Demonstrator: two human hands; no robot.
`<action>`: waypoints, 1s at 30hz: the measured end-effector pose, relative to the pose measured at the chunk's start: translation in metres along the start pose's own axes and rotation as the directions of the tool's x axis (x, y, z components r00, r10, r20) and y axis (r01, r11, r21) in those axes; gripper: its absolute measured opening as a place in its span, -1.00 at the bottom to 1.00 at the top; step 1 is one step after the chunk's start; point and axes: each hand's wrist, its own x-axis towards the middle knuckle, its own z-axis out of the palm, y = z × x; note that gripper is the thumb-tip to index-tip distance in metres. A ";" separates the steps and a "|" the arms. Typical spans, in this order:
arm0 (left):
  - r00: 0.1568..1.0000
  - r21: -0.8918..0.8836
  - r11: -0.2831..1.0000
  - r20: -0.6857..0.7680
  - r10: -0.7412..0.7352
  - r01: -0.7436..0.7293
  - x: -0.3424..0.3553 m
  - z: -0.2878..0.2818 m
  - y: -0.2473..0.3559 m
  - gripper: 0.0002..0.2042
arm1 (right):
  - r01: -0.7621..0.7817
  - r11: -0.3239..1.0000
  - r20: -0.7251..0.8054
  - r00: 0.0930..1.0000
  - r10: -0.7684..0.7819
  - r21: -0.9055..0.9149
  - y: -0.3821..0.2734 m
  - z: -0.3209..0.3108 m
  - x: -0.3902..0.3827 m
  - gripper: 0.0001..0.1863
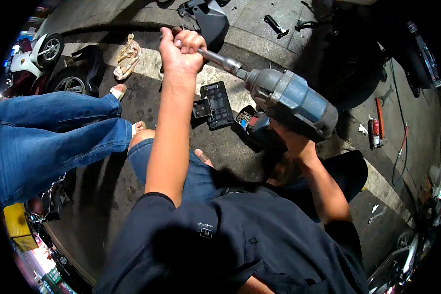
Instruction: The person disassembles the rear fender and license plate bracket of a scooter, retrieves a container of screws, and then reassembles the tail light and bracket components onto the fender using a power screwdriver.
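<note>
A grey-blue impact wrench (296,98) is held up in front of my body, its nose pointing to the far left. My right hand (296,144) is wrapped round its grip, and the tool's body hides most of the fingers. From the nose runs a metal socket extension (223,61). My left hand (183,51) is closed round the far end of that extension, thumb sticking out; whatever sits at the tip is hidden in the fist. Below the wrench, a black bin of small bolts (241,117) rests on the ground, partly covered by the tool.
A black plastic part (218,105) lies beside the bin. At left, a person in jeans (59,112) stands close, near a crumpled cloth (128,58) and parked scooters (32,61). To the right are a red-and-white can (375,132), an orange-handled tool (380,117) and a hose (394,169).
</note>
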 end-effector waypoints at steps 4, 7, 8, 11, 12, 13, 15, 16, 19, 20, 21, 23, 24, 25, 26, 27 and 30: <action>0.999 -0.038 0.999 0.012 -0.034 0.034 -0.005 -0.001 -0.013 -0.42 | -0.400 0.906 0.117 0.915 0.387 0.135 0.016 -0.001 -0.010 -0.67; 0.992 -0.061 0.991 0.044 -0.120 0.123 -0.003 -0.008 -0.016 -0.39 | -0.462 0.861 0.216 0.881 0.420 0.212 0.012 -0.005 -0.001 -0.66; 0.990 -0.046 0.991 0.059 -0.126 0.128 -0.002 -0.010 -0.016 -0.40 | -0.481 0.850 0.283 0.863 0.418 0.213 0.012 -0.007 0.000 -0.66; 0.985 -0.018 0.987 0.070 -0.159 0.161 -0.001 -0.013 -0.013 -0.41 | -0.300 0.946 0.263 0.929 0.261 0.119 0.022 -0.008 -0.010 -0.69; 0.980 -0.021 0.983 0.086 -0.181 0.183 -0.001 -0.012 -0.016 -0.42 | -0.111 0.993 0.246 0.964 0.101 0.029 0.024 -0.010 -0.011 -0.70; 0.980 -0.030 0.986 0.111 -0.163 0.167 -0.004 -0.013 -0.019 -0.46 | -0.067 0.997 0.230 0.971 0.058 0.031 0.027 -0.012 -0.010 -0.70; 0.984 -0.012 0.989 0.102 -0.145 0.147 -0.005 -0.013 -0.018 -0.47 | -0.219 0.958 0.238 0.956 0.173 0.184 0.028 -0.011 -0.011 -0.70; 0.987 -0.002 0.992 0.097 -0.124 0.125 -0.005 -0.012 -0.017 -0.49 | -0.356 0.877 0.268 0.923 0.277 0.322 0.029 -0.011 -0.011 -0.70; 0.996 0.047 0.995 0.037 -0.085 0.083 -0.011 -0.007 -0.022 -0.51 | -0.494 0.726 0.328 0.867 0.375 0.478 0.038 -0.011 -0.009 -0.72; 0.998 0.063 0.996 -0.004 -0.057 0.057 -0.012 -0.005 -0.023 -0.52 | -0.511 0.698 0.349 0.858 0.377 0.502 0.040 -0.011 -0.009 -0.74; 0.995 0.099 0.992 0.042 -0.087 0.082 -0.014 -0.009 -0.022 -0.56 | -0.528 0.662 0.327 0.849 0.414 0.532 0.038 -0.011 -0.009 -0.77; 0.989 0.143 0.980 -0.079 -0.126 0.136 -0.018 -0.004 -0.019 -0.59 | -0.535 0.554 0.351 0.842 0.409 0.638 0.035 -0.015 -0.005 -0.76; 0.966 0.164 0.966 -0.198 -0.168 0.202 -0.022 0.003 -0.023 -0.61 | -0.536 0.442 0.369 0.834 0.411 0.719 0.036 -0.016 -0.005 -0.76; 0.969 0.424 0.884 -0.224 -0.109 0.198 -0.028 0.007 -0.029 -0.65 | -0.517 0.462 0.305 0.835 0.459 0.721 0.036 -0.016 -0.011 -0.69; 0.932 0.429 0.841 -0.008 -0.362 0.330 -0.030 0.013 -0.020 -0.66 | -0.519 0.458 0.311 0.834 0.455 0.722 0.033 -0.017 -0.009 -0.69; 0.937 0.614 0.730 -0.047 -0.345 0.300 -0.032 0.016 -0.017 -0.62 | -0.541 0.422 0.319 0.811 0.490 0.727 0.029 -0.020 -0.005 -0.67; 0.866 0.924 0.291 -0.077 -0.494 0.248 -0.031 0.015 -0.002 -0.43 | -0.578 0.303 0.363 0.759 0.541 0.758 0.031 -0.023 -0.006 -0.60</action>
